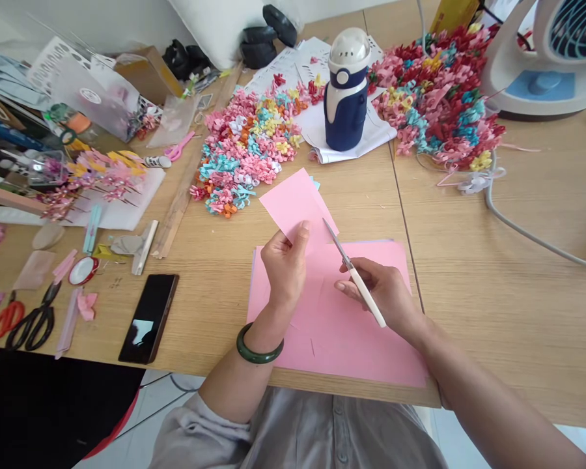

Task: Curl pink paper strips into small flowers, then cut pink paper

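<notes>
My left hand (286,267), with a green bangle (258,348) on its wrist, is closed on a small pink paper piece (300,202), pinched between thumb and fingers. The paper is raised and tilted above a larger stack of pink sheets (351,339) lying at the table's front edge. In my right hand (381,290) is a pair of white-handled scissors (366,296), seen nearly edge-on. Their metal tip points up and left at the right edge of the small paper. Whether the blades are apart, I cannot tell.
Behind the hands lie heaps of colourful curled paper pieces (258,137), a blue bottle (346,98) and a white fan (542,71). At left are a phone (149,319), black-handled scissors (32,326), red-handled scissors (8,318) and a long wooden strip (178,212). A grey cable (532,238) crosses the right side.
</notes>
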`<state>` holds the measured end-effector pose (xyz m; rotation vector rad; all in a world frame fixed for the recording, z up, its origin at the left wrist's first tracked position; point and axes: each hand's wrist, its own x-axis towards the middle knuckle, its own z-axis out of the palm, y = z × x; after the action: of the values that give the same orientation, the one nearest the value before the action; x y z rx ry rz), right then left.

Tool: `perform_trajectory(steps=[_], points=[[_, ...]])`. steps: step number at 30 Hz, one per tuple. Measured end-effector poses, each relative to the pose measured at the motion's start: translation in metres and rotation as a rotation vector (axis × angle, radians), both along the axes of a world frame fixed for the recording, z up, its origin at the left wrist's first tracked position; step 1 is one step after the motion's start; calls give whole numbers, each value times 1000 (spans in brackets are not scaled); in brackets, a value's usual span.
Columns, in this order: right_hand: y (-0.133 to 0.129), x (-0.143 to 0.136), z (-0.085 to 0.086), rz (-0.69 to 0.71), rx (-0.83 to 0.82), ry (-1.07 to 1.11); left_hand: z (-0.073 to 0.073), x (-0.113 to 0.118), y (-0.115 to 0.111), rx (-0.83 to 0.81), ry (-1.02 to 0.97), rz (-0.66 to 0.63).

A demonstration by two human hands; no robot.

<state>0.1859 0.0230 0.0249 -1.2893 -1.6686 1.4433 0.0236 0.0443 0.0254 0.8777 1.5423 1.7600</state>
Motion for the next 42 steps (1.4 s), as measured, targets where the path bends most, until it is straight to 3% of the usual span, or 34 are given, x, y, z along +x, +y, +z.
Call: perform_trajectory(steps=[10,21,42], points=[[2,2,2,22,-22,7,0,-1,-1,-57,111,-13],[3,4,-2,-19,0,48,6,8,-10,-112,175,-126],[3,5,-3,-12,25,12,3,7,-8,-105,162,-118]])
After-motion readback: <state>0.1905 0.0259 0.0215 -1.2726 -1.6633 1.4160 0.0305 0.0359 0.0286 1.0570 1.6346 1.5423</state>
